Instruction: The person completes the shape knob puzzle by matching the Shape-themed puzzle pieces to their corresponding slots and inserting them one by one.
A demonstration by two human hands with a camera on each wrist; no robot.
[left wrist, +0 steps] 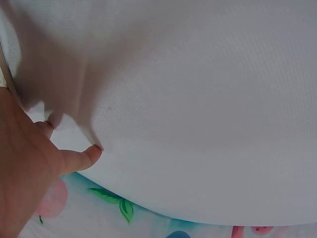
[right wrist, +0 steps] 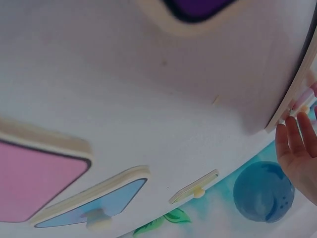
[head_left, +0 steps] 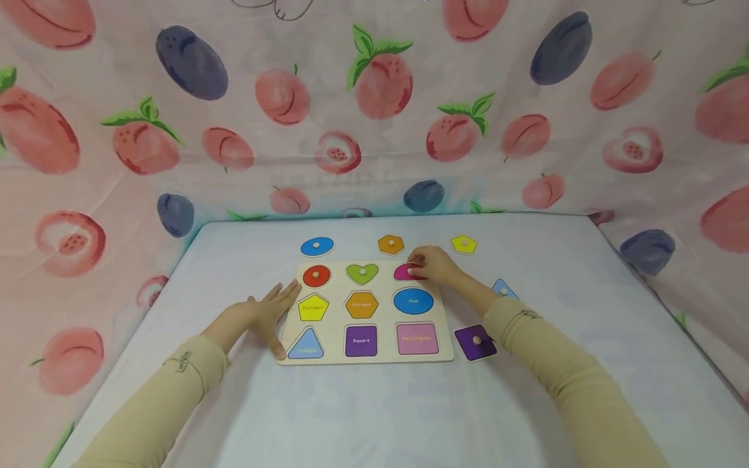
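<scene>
pale wood forms a flat shape-puzzle board (head_left: 334, 341) lying on a white table (head_left: 351, 416), with three rows of three coloured places. a person's left hand (head_left: 268, 318) lies with fingers spread wide along the board's left edge, the thumb at the near left corner; it grasps nothing. the right hand (head_left: 434, 265) reaches to the far right place, its fingers bent and drawn in to hold a magenta half-round piece (head_left: 401, 273) there; whether that piece sits fully down cannot be told. beside it in the far row are a green heart (head_left: 362, 278) and a red circle (head_left: 316, 281), each with a small knob. the other six places show printed shapes, among them pentagon, hexagon and oval in the middle row. loose on the table beyond the board, left to right, lie a blue oval (head_left: 317, 249), an orange hexagon (head_left: 390, 247) and a yellow pentagon (head_left: 464, 247). to the right are a purple square (head_left: 473, 350) and a light blue triangle (head_left: 500, 286), partly behind the right forearm; the right wrist view adds a pink piece (right wrist: 39, 183) near the triangle. fruit-printed fabric (head_left: 246, 104) hangs behind.
</scene>
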